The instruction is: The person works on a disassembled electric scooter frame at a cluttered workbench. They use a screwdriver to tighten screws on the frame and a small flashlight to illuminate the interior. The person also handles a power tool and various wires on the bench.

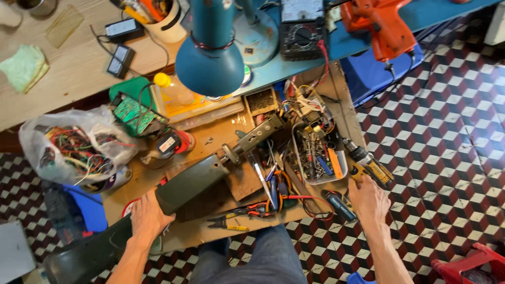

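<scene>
Two hands down, one job each. Your left hand [147, 215] lies spread on the near end of the dark casing [192, 181], palm down, pressing rather than gripping.

>> And the right?

Your right hand [368, 200] is at the bench's right edge, fingers on the grip of the yellow drill [368, 165]. You see only the back of the hand, so I can't tell if it has closed round the grip.

>> Where does the drill sit?

It sits tilted at the bench [210, 234] corner, nose up-left, just beside the clear tray [294, 152] of bits. A blue-handled tool [339, 204] lies near your wrist, apart from it.

>> The casing?

It runs diagonally across the middle, with its metal bracket [258, 137] end pointing toward the lamp [210, 58]. Pliers [231, 221] lie just below it and the wire bag [68, 150] is well off to the left.

>> Step?

My read is pickup: casing steadied, drill being taken.

>> Next move needs what?

You'd want a full wrap on the grip before lifting, as the corner is crowded with loose leads [310, 205]. Lift it clear of the tray rim, and keep the left palm's weight on so the casing doesn't swing.
</scene>
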